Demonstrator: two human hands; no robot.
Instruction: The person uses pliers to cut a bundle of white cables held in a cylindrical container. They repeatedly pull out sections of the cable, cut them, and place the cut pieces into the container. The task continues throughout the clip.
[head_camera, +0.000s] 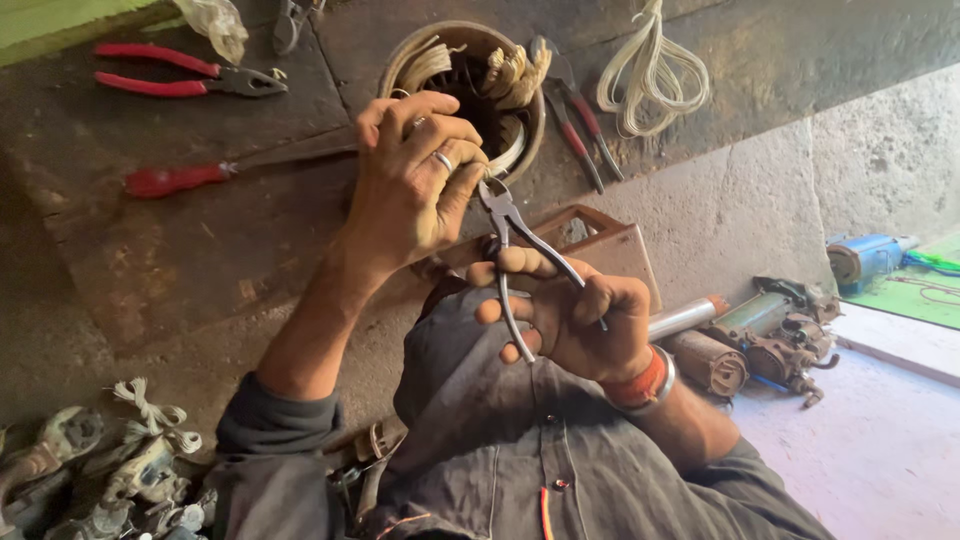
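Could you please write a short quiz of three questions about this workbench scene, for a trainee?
1. True or false: the right hand holds bare metal pliers with their tip at the round motor stator.
2. Which tool lies nearest the left hand? A) the red-handled screwdriver B) the red-handled pliers C) the blue motor
3. Fill in: the left hand wears a ___ on one finger.

Key: 1 true; 2 A; 3 ring.
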